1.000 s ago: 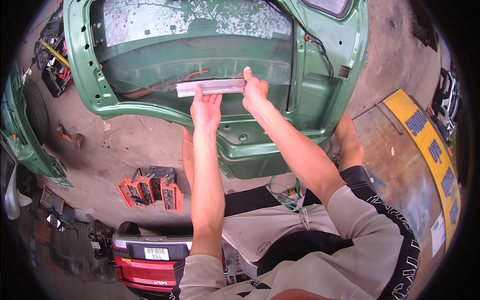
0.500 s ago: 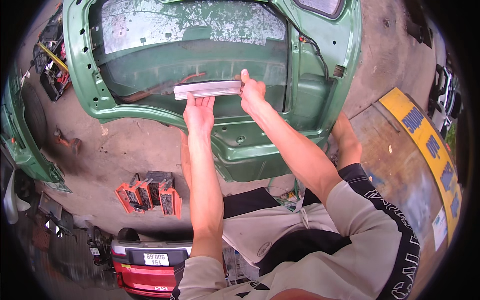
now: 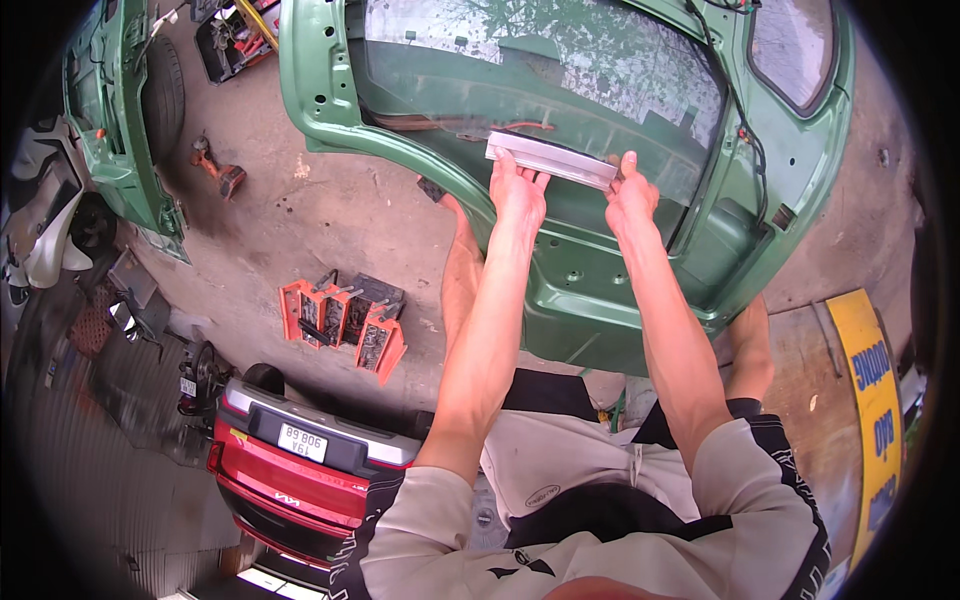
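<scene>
A short silver metal channel strip spans between my hands, lying along the lower edge of a window glass. My left hand grips its left part, thumb on the near face and fingers beneath. At the strip's right end, my right hand holds it with the thumb pointing up; some of its fingers are hidden behind the strip. The glass sits inside the frame of a green vehicle door panel, which stands in front of my body.
On the floor to the left stand an orange cantilever toolbox and a cordless drill. A second green door, a tire and a red car lie farther left. At right is a wooden board with a yellow sign.
My view has turned, so the door and hands appear farther right. Both hands keep hold of the metal strip, which now slants down to the right in view.
</scene>
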Action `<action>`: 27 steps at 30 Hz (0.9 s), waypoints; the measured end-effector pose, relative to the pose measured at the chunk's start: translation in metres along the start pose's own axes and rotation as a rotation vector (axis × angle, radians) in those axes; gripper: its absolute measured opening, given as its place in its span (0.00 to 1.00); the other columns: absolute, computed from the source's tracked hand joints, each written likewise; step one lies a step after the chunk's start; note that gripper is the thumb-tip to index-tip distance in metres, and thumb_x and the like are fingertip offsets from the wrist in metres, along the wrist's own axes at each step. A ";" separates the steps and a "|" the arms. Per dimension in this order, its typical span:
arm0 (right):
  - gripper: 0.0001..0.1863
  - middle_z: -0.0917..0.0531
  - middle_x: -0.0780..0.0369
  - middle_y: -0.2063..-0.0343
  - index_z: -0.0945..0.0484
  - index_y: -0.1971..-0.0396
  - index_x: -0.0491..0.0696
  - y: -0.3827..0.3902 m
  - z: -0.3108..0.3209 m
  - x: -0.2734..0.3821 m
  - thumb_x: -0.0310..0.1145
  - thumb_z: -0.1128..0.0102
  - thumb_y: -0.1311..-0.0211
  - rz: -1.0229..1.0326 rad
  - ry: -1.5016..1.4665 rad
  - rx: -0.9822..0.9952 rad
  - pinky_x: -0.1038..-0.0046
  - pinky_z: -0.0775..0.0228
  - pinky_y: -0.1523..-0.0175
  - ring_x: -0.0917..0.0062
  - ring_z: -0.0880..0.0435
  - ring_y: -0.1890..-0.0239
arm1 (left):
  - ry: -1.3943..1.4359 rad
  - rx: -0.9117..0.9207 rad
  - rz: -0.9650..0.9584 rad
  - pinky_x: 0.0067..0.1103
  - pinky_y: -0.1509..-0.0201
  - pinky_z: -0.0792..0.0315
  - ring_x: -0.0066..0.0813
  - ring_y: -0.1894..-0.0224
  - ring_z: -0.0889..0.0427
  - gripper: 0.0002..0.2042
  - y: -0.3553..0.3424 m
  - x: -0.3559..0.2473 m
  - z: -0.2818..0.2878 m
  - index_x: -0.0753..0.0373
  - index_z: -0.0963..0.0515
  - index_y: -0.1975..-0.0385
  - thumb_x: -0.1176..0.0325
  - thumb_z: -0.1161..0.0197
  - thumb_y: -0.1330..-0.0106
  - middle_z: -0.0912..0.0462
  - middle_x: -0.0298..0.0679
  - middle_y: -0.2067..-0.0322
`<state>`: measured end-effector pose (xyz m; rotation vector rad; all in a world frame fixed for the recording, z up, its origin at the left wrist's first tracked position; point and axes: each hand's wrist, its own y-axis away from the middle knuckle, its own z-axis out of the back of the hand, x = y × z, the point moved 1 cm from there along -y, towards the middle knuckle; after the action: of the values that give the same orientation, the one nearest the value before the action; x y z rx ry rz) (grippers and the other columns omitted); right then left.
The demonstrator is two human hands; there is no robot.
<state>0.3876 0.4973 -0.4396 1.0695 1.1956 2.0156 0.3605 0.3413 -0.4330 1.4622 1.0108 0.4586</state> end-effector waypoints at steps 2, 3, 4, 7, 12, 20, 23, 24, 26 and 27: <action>0.25 0.16 0.56 0.67 0.33 0.52 0.35 0.004 -0.001 0.000 0.39 0.35 0.35 0.002 0.042 -0.015 0.72 0.33 0.67 0.78 0.22 0.72 | -0.012 -0.023 -0.026 0.44 0.35 0.30 0.40 0.39 0.28 0.22 -0.002 -0.001 -0.001 0.59 0.40 0.35 0.55 0.58 0.22 0.29 0.44 0.43; 0.25 0.16 0.56 0.67 0.33 0.52 0.35 0.004 0.000 0.001 0.39 0.35 0.35 0.004 0.043 -0.016 0.72 0.33 0.67 0.78 0.22 0.72 | -0.047 -0.040 -0.043 0.44 0.37 0.29 0.40 0.41 0.26 0.21 -0.001 0.001 -0.001 0.59 0.40 0.35 0.55 0.58 0.22 0.29 0.44 0.44; 0.22 0.16 0.57 0.68 0.29 0.55 0.35 0.005 0.001 0.001 0.39 0.35 0.35 0.008 0.056 -0.006 0.72 0.33 0.67 0.78 0.23 0.72 | -0.081 -0.056 -0.059 0.44 0.38 0.27 0.40 0.42 0.25 0.21 -0.001 0.002 -0.001 0.60 0.40 0.36 0.55 0.58 0.22 0.28 0.45 0.44; 0.19 0.15 0.57 0.69 0.24 0.59 0.36 0.001 0.006 -0.001 0.39 0.36 0.34 0.026 0.054 0.014 0.73 0.32 0.66 0.79 0.23 0.72 | -0.122 -0.029 -0.067 0.43 0.40 0.25 0.40 0.45 0.23 0.21 -0.002 0.007 -0.001 0.60 0.39 0.36 0.55 0.59 0.22 0.27 0.45 0.45; 0.19 0.14 0.56 0.66 0.25 0.57 0.36 0.003 0.003 -0.006 0.38 0.37 0.33 0.050 -0.005 0.016 0.73 0.29 0.62 0.77 0.20 0.69 | -0.203 -0.005 -0.095 0.39 0.45 0.22 0.39 0.48 0.21 0.20 -0.006 0.005 0.007 0.61 0.37 0.38 0.56 0.59 0.21 0.26 0.45 0.47; 0.20 0.15 0.52 0.63 0.30 0.54 0.32 0.002 0.004 -0.016 0.37 0.41 0.30 0.090 -0.021 0.050 0.73 0.29 0.52 0.75 0.19 0.63 | -0.347 -0.034 -0.117 0.45 0.43 0.22 0.48 0.47 0.21 0.19 -0.002 0.001 0.007 0.65 0.38 0.41 0.57 0.63 0.21 0.26 0.52 0.47; 0.19 0.16 0.57 0.67 0.28 0.59 0.37 0.000 0.009 -0.021 0.40 0.38 0.33 0.092 -0.019 0.002 0.76 0.36 0.71 0.82 0.27 0.75 | -0.384 -0.036 -0.104 0.42 0.44 0.21 0.44 0.48 0.20 0.19 -0.001 0.007 0.011 0.63 0.38 0.40 0.57 0.65 0.21 0.25 0.49 0.48; 0.19 0.16 0.56 0.66 0.29 0.58 0.36 0.004 0.007 -0.021 0.39 0.38 0.33 0.079 0.007 0.017 0.75 0.33 0.69 0.81 0.25 0.74 | -0.373 -0.040 -0.109 0.40 0.45 0.21 0.42 0.49 0.19 0.19 -0.001 0.004 0.013 0.62 0.37 0.40 0.57 0.64 0.21 0.24 0.47 0.48; 0.21 0.16 0.56 0.64 0.32 0.53 0.36 -0.004 0.009 -0.019 0.39 0.39 0.32 0.085 -0.014 -0.023 0.74 0.29 0.65 0.78 0.19 0.69 | -0.386 -0.004 -0.093 0.40 0.46 0.20 0.42 0.49 0.19 0.19 0.004 0.007 0.005 0.62 0.37 0.40 0.57 0.64 0.21 0.25 0.47 0.47; 0.23 0.16 0.56 0.63 0.35 0.51 0.36 -0.001 0.012 -0.020 0.39 0.40 0.31 0.088 0.033 0.078 0.72 0.26 0.61 0.75 0.17 0.64 | -0.418 -0.014 -0.113 0.41 0.45 0.20 0.44 0.48 0.20 0.20 0.004 0.006 0.007 0.64 0.38 0.40 0.57 0.66 0.21 0.25 0.49 0.47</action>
<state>0.4082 0.4882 -0.4442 1.1492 1.2742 2.0749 0.3705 0.3424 -0.4322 1.4045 0.7470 0.0708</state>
